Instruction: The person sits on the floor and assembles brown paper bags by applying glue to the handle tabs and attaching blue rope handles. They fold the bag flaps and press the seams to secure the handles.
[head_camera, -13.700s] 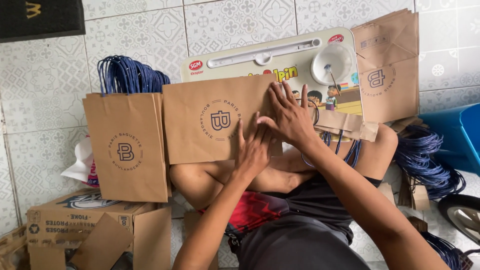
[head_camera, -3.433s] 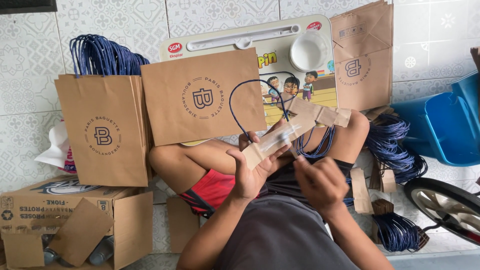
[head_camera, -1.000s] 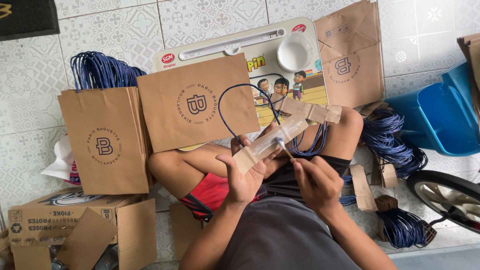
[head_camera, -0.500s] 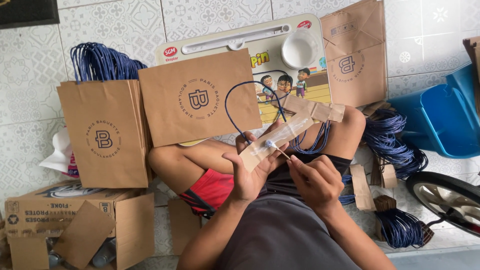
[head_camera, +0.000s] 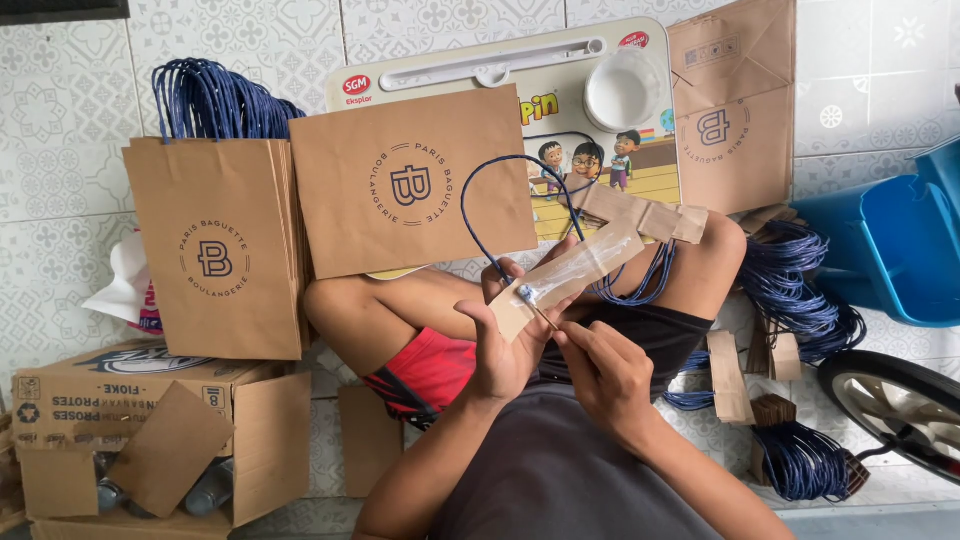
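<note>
Right hand (head_camera: 607, 372) sat closest, its grip pinched on a thin stick (head_camera: 543, 318) poking at the blue cord's (head_camera: 497, 215) end. Left hand (head_camera: 507, 335) was clenched around a brown paper strip (head_camera: 570, 275), held up over the lap. Beyond it, a flat paper bag (head_camera: 413, 180) lay on the knees, with standing paper bags (head_camera: 215, 260) further left against the tiled wall (head_camera: 60, 150).

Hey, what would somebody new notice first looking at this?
Probably the left hand at centre, gripping a brown card strip with a blue cord looped above it, while the right hand works at its lower end. Behind stand brown paper bags with blue handles, left of centre.
</note>
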